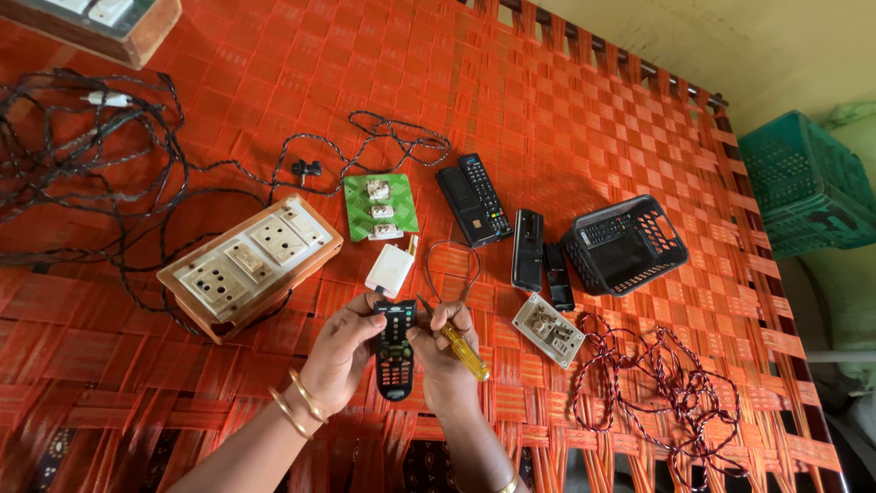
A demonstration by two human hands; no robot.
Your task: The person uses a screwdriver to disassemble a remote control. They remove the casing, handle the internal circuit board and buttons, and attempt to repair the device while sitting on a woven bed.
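Two bare hands meet low over the orange woven cot (pixel 584 82): our left hand (pixel 342 351) has its fingers clamped round the upper part of a black remote control (pixel 395 351), held upright above the webbing, while our right hand (pixel 447 351) has its fingers closed on a yellow-handled screwdriver (pixel 464 350), its tip angled toward the top of the remote. We judge the step in hand to be working at the remote's upper end with the tool (whether the tip is actually seated in a seam or a screw is too small to tell). The next move, as we read it, calls for a steady grip from the left hand and light, well-aimed pressure from the right, since the tip could slip off the smooth casing toward the thumb.

Just beyond the hands lie a white adapter (pixel 390 269) and a thin loop of wire (pixel 452 265). To the left sits a wooden switchboard (pixel 248 265) with sockets, with black twisted cable (pixel 91 164) spread behind it. A green card of small switches (pixel 380 208) lies near two more dark remotes (pixel 474 199). To the right are a small socket plate (pixel 547 329), a black plastic basket (pixel 625 245) and a tangle of red-and-black cord (pixel 666 383).
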